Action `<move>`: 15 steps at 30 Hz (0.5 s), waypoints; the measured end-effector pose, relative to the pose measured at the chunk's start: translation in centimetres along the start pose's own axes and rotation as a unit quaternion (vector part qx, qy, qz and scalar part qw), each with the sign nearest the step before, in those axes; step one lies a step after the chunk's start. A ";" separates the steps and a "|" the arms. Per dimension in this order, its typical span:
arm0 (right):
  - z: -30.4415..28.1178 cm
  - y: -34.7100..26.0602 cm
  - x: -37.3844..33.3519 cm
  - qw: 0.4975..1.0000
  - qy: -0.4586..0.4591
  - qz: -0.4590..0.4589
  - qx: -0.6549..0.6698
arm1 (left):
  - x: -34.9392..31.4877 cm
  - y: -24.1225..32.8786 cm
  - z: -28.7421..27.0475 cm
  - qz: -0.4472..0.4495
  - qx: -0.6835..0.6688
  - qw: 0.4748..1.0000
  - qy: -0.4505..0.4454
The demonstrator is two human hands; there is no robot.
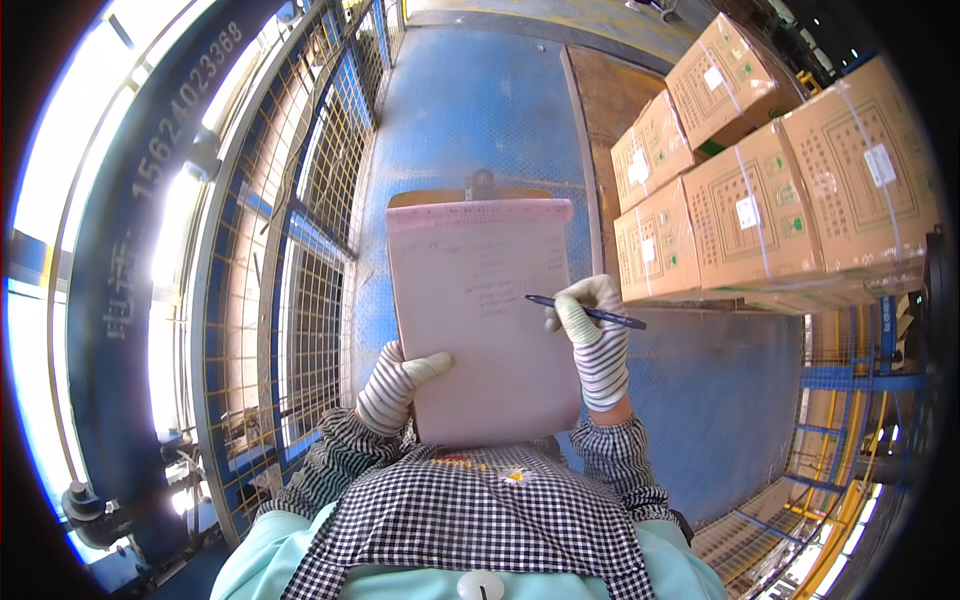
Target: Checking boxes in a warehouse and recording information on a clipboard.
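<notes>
A clipboard (480,183) with a metal clip at its top carries pale pink paper (490,370), with rows of handwriting on its upper half. My left hand (398,385), in a striped white glove, grips the clipboard's left edge, thumb lying over the paper and the other fingers hidden behind. In my gloved right hand (592,335) is a dark pen (600,313), pinched between thumb and fingers. Its tip points left, over or just above the written lines; whether it touches the paper I cannot tell.
Stacked cardboard boxes (755,215), bound with straps, stand on the right. A blue metal frame with yellow mesh (290,200) runs along the left. Blue textured floor (470,100) stretches ahead, and yellow and blue railings (830,440) are at the lower right.
</notes>
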State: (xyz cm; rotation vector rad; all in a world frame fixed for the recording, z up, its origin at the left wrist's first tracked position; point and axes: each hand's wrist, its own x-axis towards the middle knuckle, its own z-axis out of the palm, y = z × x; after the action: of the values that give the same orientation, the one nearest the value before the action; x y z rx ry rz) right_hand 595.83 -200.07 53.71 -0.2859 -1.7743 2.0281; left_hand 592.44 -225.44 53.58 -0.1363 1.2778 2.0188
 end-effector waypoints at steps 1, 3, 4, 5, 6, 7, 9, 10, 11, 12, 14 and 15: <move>-0.5 -0.5 2.9 0.997 -0.060 0.046 0.026 | 1.9 1.0 1.0 0.008 0.009 1.000 0.017; -0.9 -0.8 8.1 0.995 -0.084 0.044 0.026 | 5.4 3.2 3.2 0.019 0.005 1.000 0.020; -0.7 -0.6 10.5 0.997 -0.083 0.007 0.007 | 6.6 4.2 3.8 0.023 0.002 1.000 0.020; -0.2 -0.6 12.7 0.996 -0.082 -0.030 -0.011 | 7.8 5.2 4.2 0.027 0.000 0.999 0.021; 0.7 -0.6 14.6 0.998 -0.056 -0.033 0.000 | 9.0 6.2 4.4 0.029 -0.003 0.999 0.029; 1.0 -0.1 16.7 0.997 -0.066 -0.033 0.001 | 10.7 7.4 4.7 0.038 -0.001 0.999 0.027; 1.9 1.6 20.4 0.990 -0.032 -0.126 -0.052 | 13.7 9.7 4.5 0.051 -0.003 0.998 0.029; 2.8 2.1 22.2 0.990 -0.026 -0.123 -0.062 | 15.1 10.7 4.0 0.069 0.001 0.997 0.035; 3.7 2.5 24.2 0.990 -0.033 -0.123 -0.059 | 16.5 11.9 3.4 0.087 0.005 0.995 0.040; 4.7 2.8 26.3 0.988 -0.045 -0.132 -0.066 | 18.0 13.5 2.7 0.091 0.004 0.995 0.045; 7.5 2.8 30.6 0.989 -0.057 -0.129 -0.053 | 21.2 16.9 1.3 0.109 0.002 0.993 0.035; 8.9 3.2 32.9 0.988 -0.059 -0.131 -0.053 | 22.9 18.7 0.4 0.111 0.001 0.993 0.035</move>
State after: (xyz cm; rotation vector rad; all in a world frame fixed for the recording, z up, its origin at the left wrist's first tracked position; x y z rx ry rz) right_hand 562.28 -193.64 56.03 0.0377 -1.8844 1.8013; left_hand 564.17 -217.62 57.49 -0.0666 1.3900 2.2184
